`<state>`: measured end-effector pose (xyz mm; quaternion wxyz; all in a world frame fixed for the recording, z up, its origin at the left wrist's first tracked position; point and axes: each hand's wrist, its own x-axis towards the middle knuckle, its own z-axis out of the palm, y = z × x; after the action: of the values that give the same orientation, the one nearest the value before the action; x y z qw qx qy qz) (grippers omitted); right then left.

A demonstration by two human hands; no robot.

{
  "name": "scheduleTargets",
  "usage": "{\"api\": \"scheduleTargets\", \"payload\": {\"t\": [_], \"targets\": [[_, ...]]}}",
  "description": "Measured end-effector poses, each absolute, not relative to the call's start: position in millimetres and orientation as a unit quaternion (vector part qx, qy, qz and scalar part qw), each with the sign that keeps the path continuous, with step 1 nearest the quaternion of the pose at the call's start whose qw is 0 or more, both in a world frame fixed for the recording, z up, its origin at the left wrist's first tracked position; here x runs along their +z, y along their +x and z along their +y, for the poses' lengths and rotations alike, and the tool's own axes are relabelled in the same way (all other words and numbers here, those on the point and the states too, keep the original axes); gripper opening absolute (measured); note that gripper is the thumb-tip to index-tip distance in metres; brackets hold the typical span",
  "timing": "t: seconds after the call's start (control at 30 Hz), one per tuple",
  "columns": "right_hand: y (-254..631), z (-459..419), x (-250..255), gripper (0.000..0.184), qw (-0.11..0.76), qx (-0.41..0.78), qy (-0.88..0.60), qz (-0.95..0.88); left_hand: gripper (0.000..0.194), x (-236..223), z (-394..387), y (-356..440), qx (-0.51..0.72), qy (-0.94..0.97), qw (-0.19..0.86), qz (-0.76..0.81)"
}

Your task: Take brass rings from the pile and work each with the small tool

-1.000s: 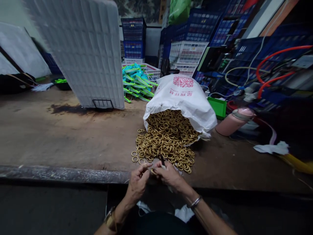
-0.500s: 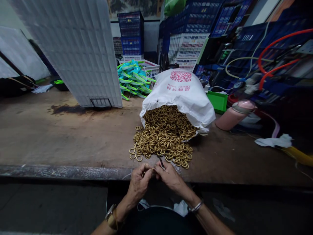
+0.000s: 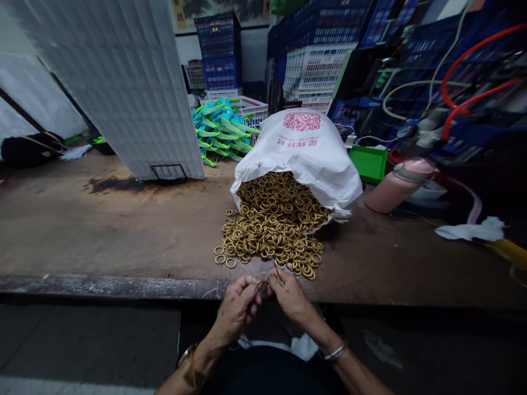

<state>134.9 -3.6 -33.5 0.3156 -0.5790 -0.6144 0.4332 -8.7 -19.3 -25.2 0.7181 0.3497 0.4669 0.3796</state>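
My left hand [image 3: 239, 304] is closed in a pinch at the table's front edge, with a gold ring [image 3: 262, 282] partly showing at its fingertips. Close beside it, my right hand [image 3: 291, 299] is closed on a thin dark tool [image 3: 278, 274] whose kind I cannot make out; its fingertips meet the ring. Just beyond both hands lies a heap of gold rings [image 3: 267, 236], spilling from the mouth of a white sack [image 3: 304, 142] with red print. The fingers hide most of the held ring.
A tall white ribbed panel [image 3: 140, 99] stands on the table [image 3: 102, 230] at left. Behind the sack are green and blue pieces [image 3: 222, 131] and stacked crates [image 3: 317, 66]. To the right sit a green tray [image 3: 368, 163], a pink bottle [image 3: 397, 186] and a crumpled white cloth [image 3: 471, 228].
My hands have drawn slightly apart at the fingertips, and more of the gold ring shows between them. The thin tool is tilted differently. The whole view has shifted slightly.
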Motion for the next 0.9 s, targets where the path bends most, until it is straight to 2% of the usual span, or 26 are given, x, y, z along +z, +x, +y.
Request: {"api": "scheduleTargets", "payload": {"t": [0.13,0.27,0.5,0.7,0.83,0.9], "targets": [[140.2,-10.8,-33.8,0.016,0.231,0.329,-0.581,-0.708,0.029,-23.0,-17.9,-5.7,0.381,0.376,0.693,0.483],[139.9,-14.8,-26.4,0.030,0.149,0.294,-0.577,-0.747,0.031,-18.8,-16.6,-1.8,0.391,0.402,0.673,0.482],[136.8,-17.5,-19.3,0.029,0.044,0.218,-0.617,-0.755,0.030,-23.7,-20.5,-4.8,0.378,0.418,0.662,0.494],[155.5,-21.8,-23.0,0.029,0.056,0.180,-0.699,-0.690,0.028,-14.9,-33.4,-5.6,0.321,0.341,0.771,0.431],[188.2,-20.0,-31.2,0.031,0.145,0.140,-0.753,-0.626,0.030,-7.9,-37.3,-1.0,0.290,0.280,0.832,0.382],[199.6,-16.1,-34.5,0.021,0.161,0.113,-0.782,-0.591,0.034,-10.8,-37.0,2.8,0.276,0.278,0.841,0.373]]}}
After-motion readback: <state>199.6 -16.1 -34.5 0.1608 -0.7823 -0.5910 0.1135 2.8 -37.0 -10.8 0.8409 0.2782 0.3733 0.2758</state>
